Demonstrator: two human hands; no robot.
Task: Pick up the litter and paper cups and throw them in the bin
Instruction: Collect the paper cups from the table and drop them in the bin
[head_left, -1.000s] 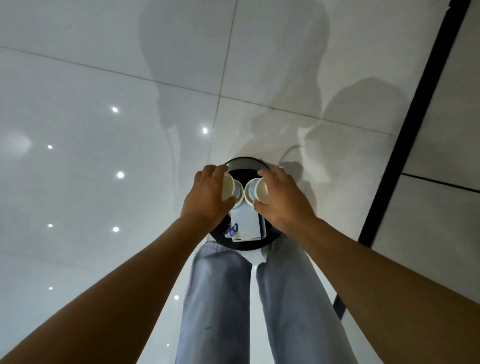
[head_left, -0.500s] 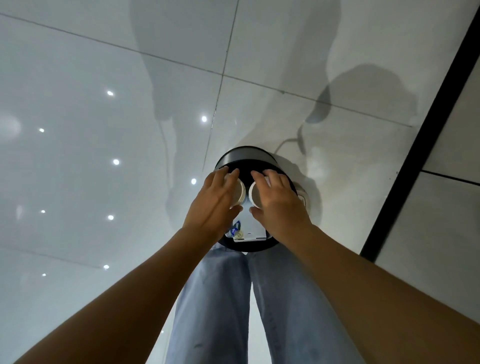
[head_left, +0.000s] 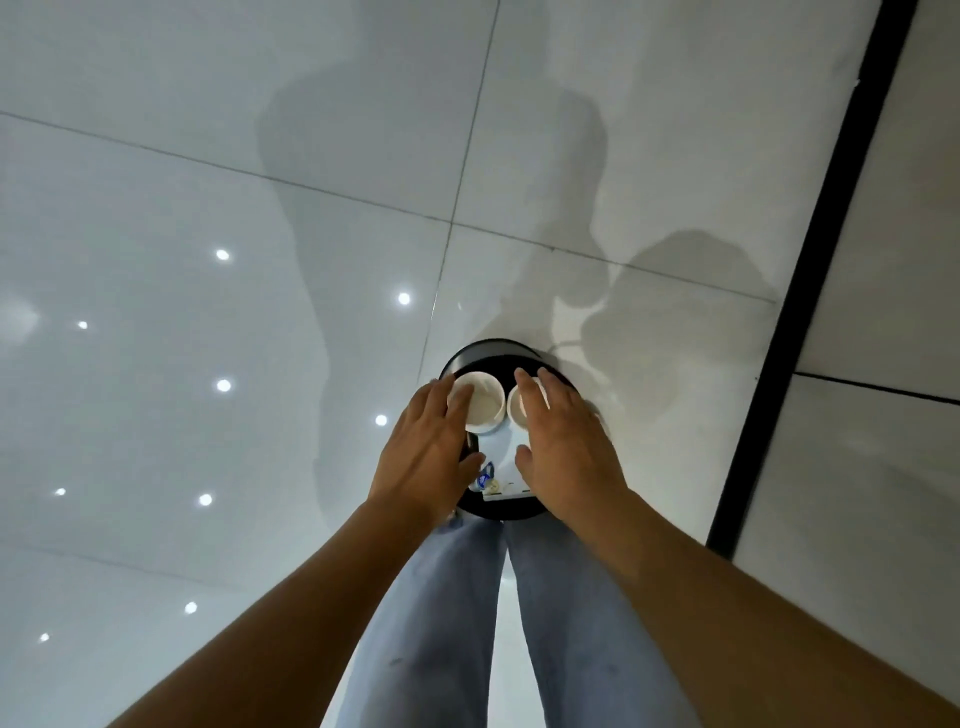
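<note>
Big glossy white tiled floor (head_left: 260, 208) with a black strip (head_left: 810, 312) running down the right side, ceiling lights mirrored in it. The person is standing right up against a round black bin (head_left: 485, 349), jeans (head_left: 441, 623) nearly touching it, which I'd guess is so stuff drops straight in.

Both hands are over the bin's mouth. Left hand (head_left: 431, 457) has its fingers spread out flat, not gripping anything, fingertips over the edge of one paper cup (head_left: 480, 408). Right hand (head_left: 563, 452) is the same, fingers straight and loose, covering most of the second cup (head_left: 519, 410). The cups are mouth-up side by side in the bin opening, above a white sheet of litter (head_left: 501, 467) and a small blue-printed wrapper (head_left: 487, 475). Looks like the cups are basically binned.
</note>
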